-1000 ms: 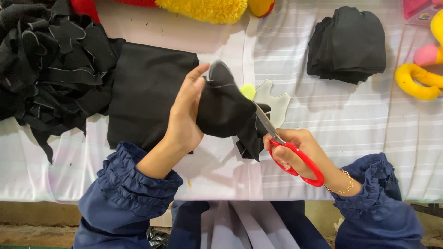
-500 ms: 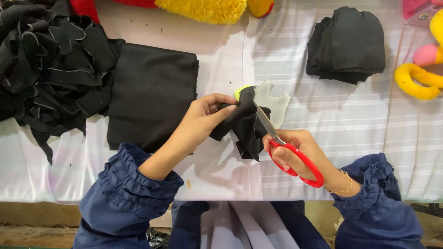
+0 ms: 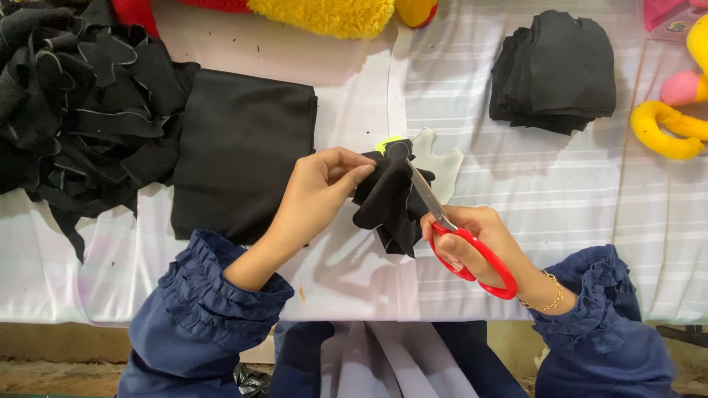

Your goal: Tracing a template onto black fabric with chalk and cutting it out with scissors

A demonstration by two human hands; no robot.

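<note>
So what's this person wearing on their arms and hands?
Both arms are in dark navy-blue sleeves with gathered, ruffled cuffs that stop at the wrists. The left hand is bare, with no glove or ring showing. The right hand is bare too, with a thin gold chain bracelet at the wrist.

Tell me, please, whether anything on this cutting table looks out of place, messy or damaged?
Nothing looks damaged. The one untidy spot is the heap of black fabric scraps at the table's far left, tangled and loose, unlike the neat stack of cut black pieces at upper right. The left hand holds black fabric; the right hand works red-handled scissors.
</note>
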